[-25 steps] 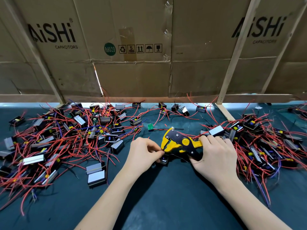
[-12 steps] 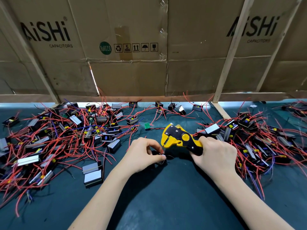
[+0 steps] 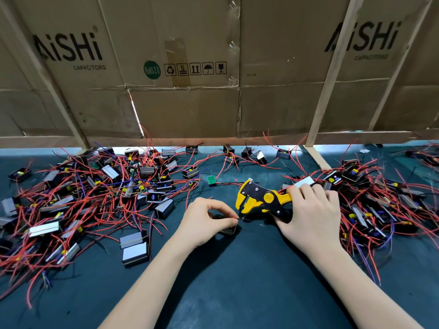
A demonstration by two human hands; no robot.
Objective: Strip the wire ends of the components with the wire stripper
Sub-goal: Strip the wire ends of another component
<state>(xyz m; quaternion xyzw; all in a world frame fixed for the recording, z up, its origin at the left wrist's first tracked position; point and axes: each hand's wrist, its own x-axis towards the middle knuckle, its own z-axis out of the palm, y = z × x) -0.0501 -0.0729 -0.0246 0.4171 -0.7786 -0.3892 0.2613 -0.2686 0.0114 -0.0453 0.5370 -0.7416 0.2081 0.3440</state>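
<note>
You hold the wire stripper (image 3: 261, 200) in your right hand (image 3: 308, 212) with its yellow-and-black head pointing left toward your other hand, and that orientation looks deliberate: the mouth of the tool faces the wire you are offering it, so the end only has to travel a short way to enter. Your right fingers wrap over the handles from above, the back of the hand facing the camera, and the wrist sits low, near the dark green mat (image 3: 237, 281), which would steady the tool while you line things up. Your left hand (image 3: 209, 222) pinches a thin wire end (image 3: 238, 217) between thumb and forefinger, its tip just short of the stripper's mouth, while a small black component (image 3: 229, 230) sits on the mat under the curled fingers; whether those fingers also hold the component I cannot tell. The two hands are near each other but not touching, forearms angling in from either side toward the middle of the mat. A heap of components with red wires (image 3: 90, 198) lies well to your left and a second heap (image 3: 380, 203) just behind and to the right of your right hand; which one is finished work cannot be read from here. A cardboard wall (image 3: 190, 103) printed with a capacitor brand closes off the far edge of the bench. The wire end does not yet look seated between the blades, so feeding it in squarely seems to be the step in hand.
</note>
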